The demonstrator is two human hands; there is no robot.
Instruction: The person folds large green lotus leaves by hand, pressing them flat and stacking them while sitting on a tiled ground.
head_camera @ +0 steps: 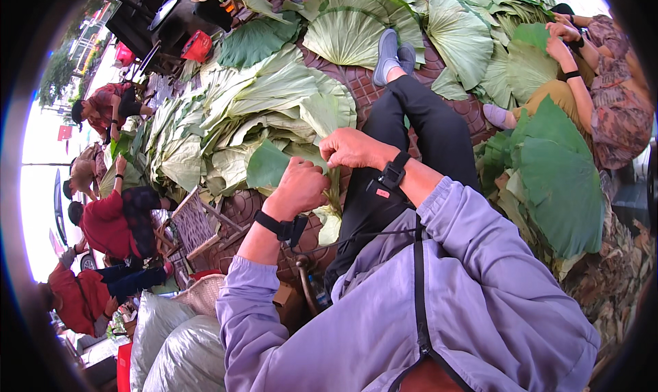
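Observation:
My left hand [303, 185] is closed on a lotus leaf [267, 163], whose green part shows just left of my knuckles. Close beside it, my right hand [352, 148] bends at the wrist and pinches the leaf with thumb and finger. My fingers hide the exact grip points. Under both hands hangs a gathered, pale leaf bundle [334, 191]; whether it belongs to the same leaf is unclear. A large heap of pale lotus leaves [272, 94] lies just beyond my hands.
My crossed legs [437, 119] stretch over red paving [367, 101]. At right sits a person [611, 94] handling leaves, near a green leaf stack [560, 181]. More people work at left. A folding chair [195, 222] and silvery sacks [185, 351] stand at lower left.

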